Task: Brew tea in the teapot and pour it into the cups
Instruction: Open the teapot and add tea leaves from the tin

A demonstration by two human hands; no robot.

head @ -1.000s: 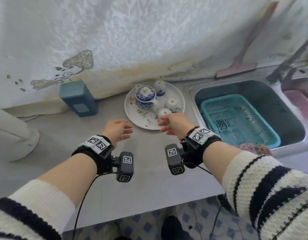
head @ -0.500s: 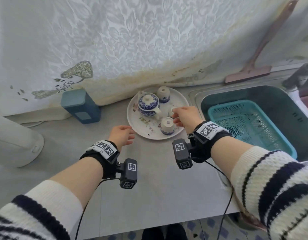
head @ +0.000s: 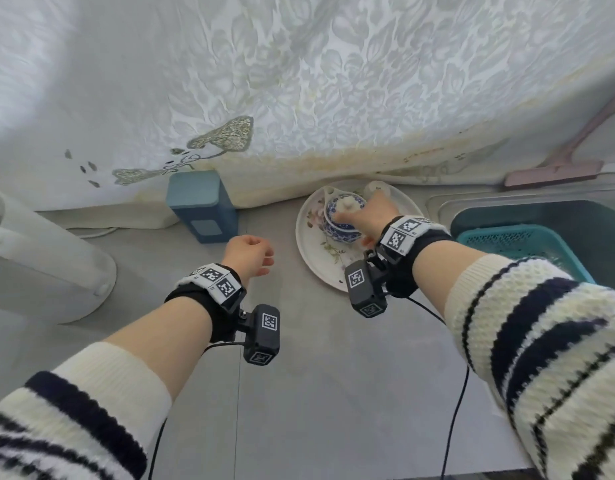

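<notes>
cup (head: 376, 186) half hidden behind right hand (head: 373, 216), its grip unclear

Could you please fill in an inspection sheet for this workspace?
Surface: grey counter.
Job's things: lidded teapot on the plate; one cup shows behind.
Clutter: blue box; white appliance.
Hands: right hand on the teapot, grip hidden; left hand loosely curled, holding nothing.
Cables: wrist-unit cable trails over the counter.
Surroundings: sink holding a teal basket; patterned cloth.
</notes>
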